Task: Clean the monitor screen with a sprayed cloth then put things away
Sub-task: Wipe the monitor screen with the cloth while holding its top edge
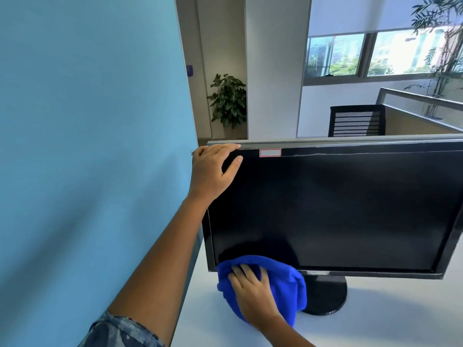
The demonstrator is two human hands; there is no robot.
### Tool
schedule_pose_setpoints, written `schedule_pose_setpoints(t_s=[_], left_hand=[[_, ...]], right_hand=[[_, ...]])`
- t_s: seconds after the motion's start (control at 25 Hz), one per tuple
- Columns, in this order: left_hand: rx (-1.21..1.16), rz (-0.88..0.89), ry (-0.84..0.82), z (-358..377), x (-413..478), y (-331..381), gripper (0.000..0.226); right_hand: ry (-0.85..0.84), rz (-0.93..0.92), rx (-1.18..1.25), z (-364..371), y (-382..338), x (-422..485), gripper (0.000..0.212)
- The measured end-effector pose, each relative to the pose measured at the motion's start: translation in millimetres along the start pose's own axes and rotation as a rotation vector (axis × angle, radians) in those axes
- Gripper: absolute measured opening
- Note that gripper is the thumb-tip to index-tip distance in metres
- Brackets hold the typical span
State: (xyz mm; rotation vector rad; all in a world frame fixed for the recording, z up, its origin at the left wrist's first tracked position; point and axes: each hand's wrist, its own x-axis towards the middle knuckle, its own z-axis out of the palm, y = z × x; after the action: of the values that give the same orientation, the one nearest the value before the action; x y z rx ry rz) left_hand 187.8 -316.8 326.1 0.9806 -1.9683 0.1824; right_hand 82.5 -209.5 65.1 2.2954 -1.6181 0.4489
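A black monitor point(338, 211) with a dark screen stands on a round base on the white desk point(375, 316). My left hand point(213, 171) grips its top left corner, fingers over the upper edge and thumb on the front bezel. My right hand point(253, 294) presses a blue cloth point(283, 279) against the screen's bottom left corner; the cloth hangs down over the lower bezel. No spray bottle is in view.
A tall blue partition point(87, 146) rises close on the left, right beside the monitor. Behind the monitor runs a low divider, with a black mesh chair point(357, 121), a potted plant point(229, 101), a white pillar and windows farther back.
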Motion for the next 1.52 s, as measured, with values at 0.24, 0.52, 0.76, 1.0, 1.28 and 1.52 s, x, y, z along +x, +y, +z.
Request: schedule_pose_setpoints(t_s=[0.24, 0.52, 0.76, 1.0, 1.28, 1.52], left_hand=[[0.011, 0.012, 0.021, -1, -2, 1, 0.034], [0.034, 0.019, 0.027, 1, -1, 4, 0.035], [0.058, 0.030, 0.029, -1, -3, 6, 0.035], [0.046, 0.018, 0.036, -2, -3, 7, 0.036], [0.032, 0.011, 0.041, 0, -2, 8, 0.036], [0.020, 0.016, 0.031, -2, -2, 8, 0.035]], right_hand=[[0.175, 0.249, -0.106, -12, 57, -50, 0.034], [0.277, 0.484, -0.251, -28, 145, -114, 0.038], [0.240, 0.758, -0.252, -44, 218, -154, 0.039], [0.341, 1.042, -0.002, -55, 235, -154, 0.032], [0.318, 0.707, 0.158, -49, 149, -90, 0.049], [0.359, 0.552, -0.015, -80, 147, -19, 0.061]])
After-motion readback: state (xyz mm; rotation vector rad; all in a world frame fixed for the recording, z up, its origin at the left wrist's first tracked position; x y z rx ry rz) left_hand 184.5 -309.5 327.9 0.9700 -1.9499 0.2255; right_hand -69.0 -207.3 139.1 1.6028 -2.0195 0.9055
